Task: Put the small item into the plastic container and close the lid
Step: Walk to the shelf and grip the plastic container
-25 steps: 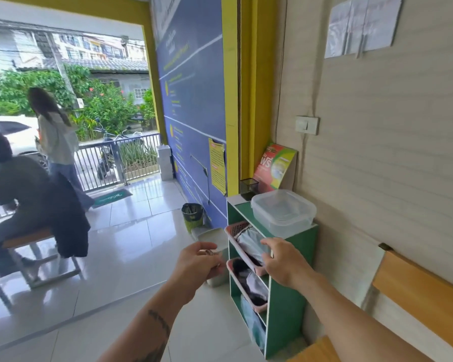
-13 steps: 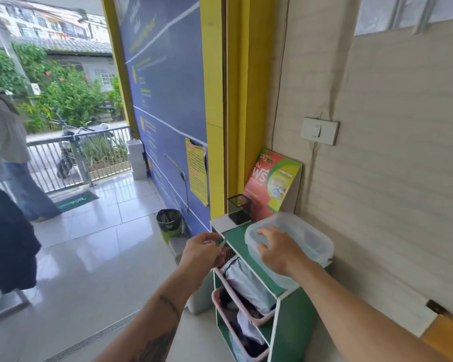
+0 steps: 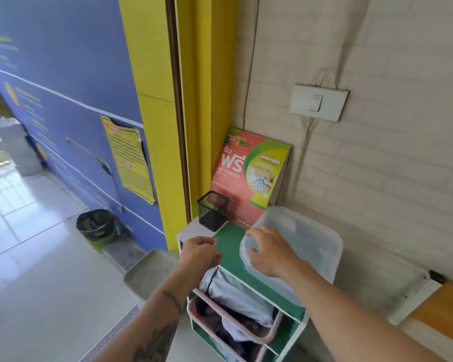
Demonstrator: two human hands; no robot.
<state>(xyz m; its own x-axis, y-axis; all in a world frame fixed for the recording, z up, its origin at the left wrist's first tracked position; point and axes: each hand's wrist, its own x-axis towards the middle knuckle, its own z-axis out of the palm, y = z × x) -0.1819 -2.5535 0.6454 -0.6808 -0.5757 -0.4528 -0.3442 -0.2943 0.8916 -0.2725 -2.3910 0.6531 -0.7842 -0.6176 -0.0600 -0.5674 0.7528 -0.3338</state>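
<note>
A clear plastic container [image 3: 309, 239] with its lid on stands on top of a green shelf unit [image 3: 228, 241] against the wall. My right hand [image 3: 270, 252] rests on the lid's near left corner, fingers curled over its edge. My left hand [image 3: 199, 253] hovers just left of the container, above the shelf's front corner, with fingers pinched on a small thin item that is mostly hidden.
A black mesh pen cup [image 3: 213, 210] and a red-green leaflet board [image 3: 249, 176] stand at the back of the shelf top. Pink baskets of clothes [image 3: 236, 317] fill the shelves below. A bin [image 3: 97, 226] sits on the floor to the left; a wooden bench [image 3: 442, 309] is at the right.
I have stepped closer, so the shelf and container look larger. My right hand rose from the pink basket to the container's lid. My left hand rose alongside it, still pinched.
</note>
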